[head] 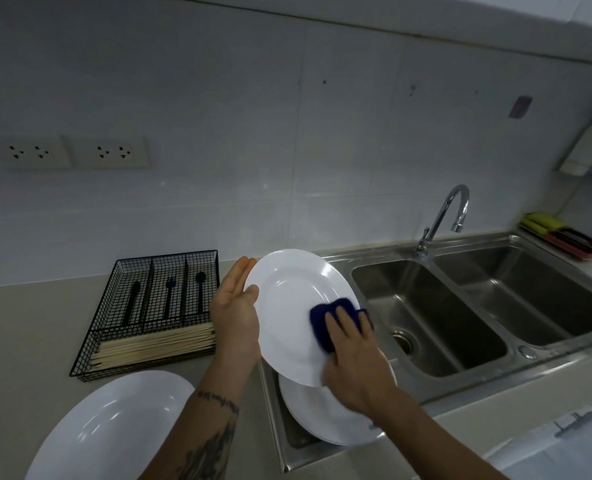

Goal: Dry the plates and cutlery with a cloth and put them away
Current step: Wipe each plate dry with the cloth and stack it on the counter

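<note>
A white plate point(287, 299), smooth and glossy, is held tilted on edge above the left rim of the steel sink point(426, 341), its face turned toward the right hand and its long axis running from upper left to lower right. The left hand point(233, 317) cups its far rim, palm against the edge and thumb on the face, a grip closed on the plate. The right hand point(353, 355) presses a dark blue cloth point(325, 323) flat against the plate's face, fingers spread over the bunched fabric, pinning it rather than pinching.

Directly beneath, more white plates point(329, 420) lie stacked on the sink's drainer. Another white plate point(114, 427) rests flat on the beige worktop point(27, 341) at lower left.

Behind it stands a black wire-mesh cutlery tray point(149, 313). Its three upright compartments hold black cutlery point(169, 296), handles toward the viewer; the long front compartment holds pale chopsticks point(156, 346) lying crosswise. The sink's two basins look empty, under a curved chrome tap point(450, 216).
</note>
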A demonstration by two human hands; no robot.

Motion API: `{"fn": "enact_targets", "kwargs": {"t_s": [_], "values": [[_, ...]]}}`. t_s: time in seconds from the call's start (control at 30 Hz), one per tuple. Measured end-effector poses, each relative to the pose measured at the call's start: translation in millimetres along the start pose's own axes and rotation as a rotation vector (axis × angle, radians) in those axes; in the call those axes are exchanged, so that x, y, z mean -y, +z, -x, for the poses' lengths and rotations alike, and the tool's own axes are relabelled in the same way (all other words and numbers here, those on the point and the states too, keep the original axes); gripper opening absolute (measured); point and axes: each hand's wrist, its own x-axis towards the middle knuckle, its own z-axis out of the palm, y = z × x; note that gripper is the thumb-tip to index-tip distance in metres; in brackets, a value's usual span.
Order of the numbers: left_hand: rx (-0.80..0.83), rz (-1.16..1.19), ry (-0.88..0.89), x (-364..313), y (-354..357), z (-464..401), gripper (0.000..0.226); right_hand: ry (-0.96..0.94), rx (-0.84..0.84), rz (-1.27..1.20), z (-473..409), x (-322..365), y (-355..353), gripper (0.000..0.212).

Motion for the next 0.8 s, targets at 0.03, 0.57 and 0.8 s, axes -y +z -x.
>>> {"fn": "enact_targets", "kwargs": {"t_s": [0.03,0.57,0.8], "values": [[0.009,-0.008,-0.007,4,2,1,0.054,-0.024,0.028,-0.068,9,10,2,0.07],[0.054,0.052,-0.042,-7,7,-5,0.049,-0.005,-0.002,-0.041,-50,1,-10,0.076],[0.112,0.01,-0.011,-7,15,-11,0.044,-0.203,0.042,-0.227,-20,54,-29,0.075]]}}
